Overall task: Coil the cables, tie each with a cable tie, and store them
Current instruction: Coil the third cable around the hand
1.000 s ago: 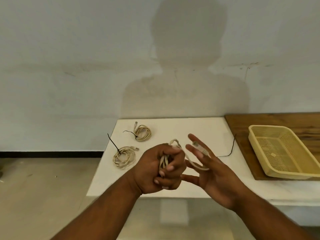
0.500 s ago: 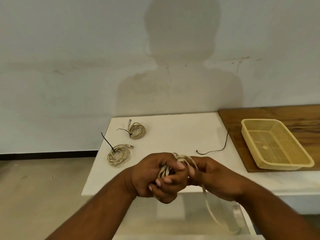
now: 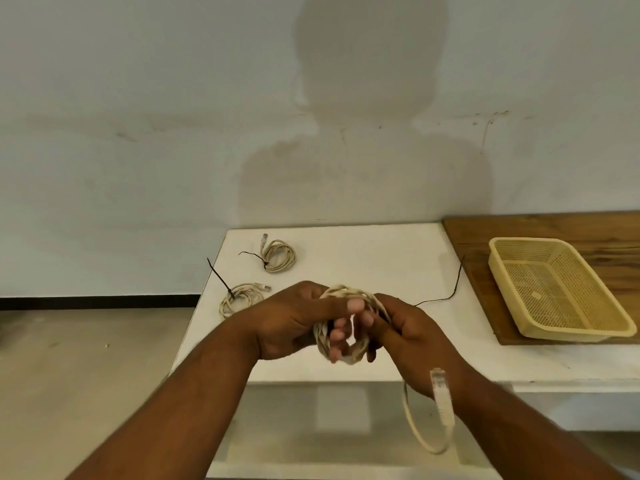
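My left hand (image 3: 294,320) grips a coil of cream network cable (image 3: 346,292) above the front of the white table (image 3: 363,258). My right hand (image 3: 405,341) holds the same coil from the right, fingers curled round its strands. The cable's loose end loops down below my right wrist, and its clear plug (image 3: 440,389) points up. Two tied coils lie at the table's left: one at the back (image 3: 278,254), one nearer (image 3: 239,299), each with a black cable tie. A loose black cable tie (image 3: 450,292) lies on the table right of my hands.
A yellow plastic basket (image 3: 554,289) stands on a wooden board (image 3: 519,233) at the right. A plain wall rises behind the table. Bare floor (image 3: 86,375) lies to the left, below the table edge.
My right hand, open with spread fingers a second ago, has closed onto the coil beside my left hand. The cable's free end with its plug now hangs in a loop below my right wrist.
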